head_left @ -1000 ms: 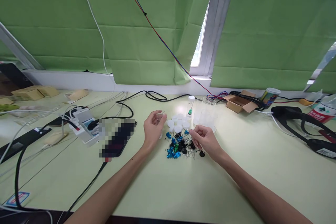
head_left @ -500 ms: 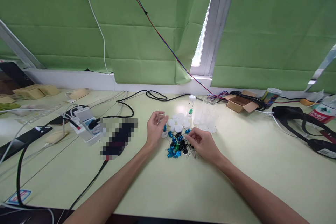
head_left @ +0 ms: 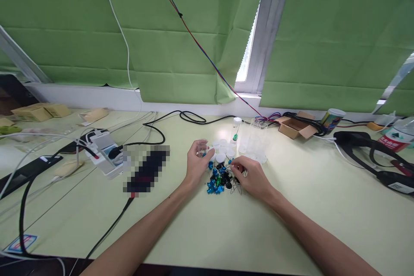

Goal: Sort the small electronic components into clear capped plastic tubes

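Observation:
My left hand (head_left: 196, 163) is wrapped round a small clear plastic bottle (head_left: 202, 148), with something blue low inside it. My right hand (head_left: 254, 177) has its thumb and finger pinched at the right side of a pile of small parts; what they grip is too small to make out. Blue parts (head_left: 211, 187), black parts (head_left: 228, 185) and a green part (head_left: 218, 180), some with thin metal pins, make up the pile between my hands. White round caps (head_left: 221, 158) lie just behind it. Farther back stands a capped clear bottle (head_left: 236, 127) holding a green part.
Clear empty bottles (head_left: 254, 144) stand and lie right of the caps. An open cardboard box (head_left: 296, 126), a printed can (head_left: 332, 120) and a black headset-like frame (head_left: 365, 148) are to the right. On the left are a power strip (head_left: 108, 155), cables and a pixelated dark device (head_left: 148, 170).
My left hand has moved slightly right, closer to the pile, with the clear bottle. My right hand stays almost in place, fingers pinched at the pile's right side.

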